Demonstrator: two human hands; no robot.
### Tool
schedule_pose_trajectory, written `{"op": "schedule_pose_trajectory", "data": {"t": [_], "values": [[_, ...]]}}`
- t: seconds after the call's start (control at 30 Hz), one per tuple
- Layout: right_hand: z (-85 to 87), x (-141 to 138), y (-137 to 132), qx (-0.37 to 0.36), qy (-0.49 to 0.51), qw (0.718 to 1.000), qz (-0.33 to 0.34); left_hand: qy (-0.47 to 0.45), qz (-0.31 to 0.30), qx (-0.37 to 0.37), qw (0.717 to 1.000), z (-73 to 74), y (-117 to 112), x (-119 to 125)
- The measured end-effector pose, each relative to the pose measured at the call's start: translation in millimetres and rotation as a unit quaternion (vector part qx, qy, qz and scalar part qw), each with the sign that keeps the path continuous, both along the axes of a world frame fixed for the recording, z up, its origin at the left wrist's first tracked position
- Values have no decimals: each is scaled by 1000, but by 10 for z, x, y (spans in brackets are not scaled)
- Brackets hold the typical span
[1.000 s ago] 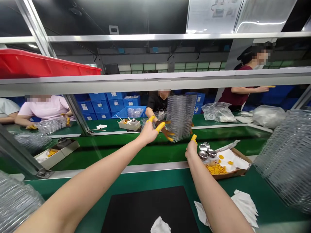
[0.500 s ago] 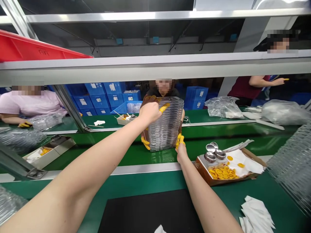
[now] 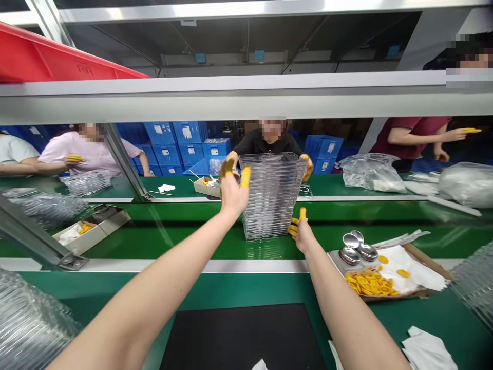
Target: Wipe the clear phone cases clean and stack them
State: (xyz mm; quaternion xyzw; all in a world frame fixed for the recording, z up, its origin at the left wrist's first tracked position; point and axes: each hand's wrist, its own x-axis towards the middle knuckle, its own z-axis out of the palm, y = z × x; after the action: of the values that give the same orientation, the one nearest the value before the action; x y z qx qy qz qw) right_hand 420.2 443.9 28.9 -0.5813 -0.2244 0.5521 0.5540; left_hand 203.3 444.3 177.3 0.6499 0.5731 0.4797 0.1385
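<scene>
A tall stack of clear plastic trays [image 3: 273, 200] stands on the green conveyor belt in front of me. At its upper left side is my left hand [image 3: 233, 194], the thumb raised and apart from the fingers; whether it touches the trays I cannot tell. Low on the right side, my right hand [image 3: 303, 234] is open, thumb up, fingers pointing at the stack. Both hands wear yellow finger cots. Across the belt, a co-worker's hand [image 3: 307, 167] in yellow finger cots is at the stack's upper right; their other hand is partly hidden behind mine.
On my right a cardboard box [image 3: 418, 294] holds yellow finger cots, white paper and metal-lidded containers [image 3: 350, 255]. More clear trays [image 3: 31, 313] stand at the near left. A black mat [image 3: 242, 339] lies before me. A metal rail [image 3: 246, 97] crosses above; a red bin [image 3: 57, 56] sits there.
My left hand has come off the stack's top to its left side, and my right hand has opened and drawn away. The co-worker's hands have gone from low to the upper sides.
</scene>
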Motion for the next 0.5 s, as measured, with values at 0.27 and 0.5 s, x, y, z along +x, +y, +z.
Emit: {"op": "schedule_pose_trajectory", "data": {"t": [0.27, 0.5], "values": [[280, -91, 13, 4, 21, 997, 73, -366, -80, -302, 876, -1031, -23, 120], [264, -179, -147, 30, 8, 998, 61, -494, -148, -350, 782, -1014, -51, 91]]}}
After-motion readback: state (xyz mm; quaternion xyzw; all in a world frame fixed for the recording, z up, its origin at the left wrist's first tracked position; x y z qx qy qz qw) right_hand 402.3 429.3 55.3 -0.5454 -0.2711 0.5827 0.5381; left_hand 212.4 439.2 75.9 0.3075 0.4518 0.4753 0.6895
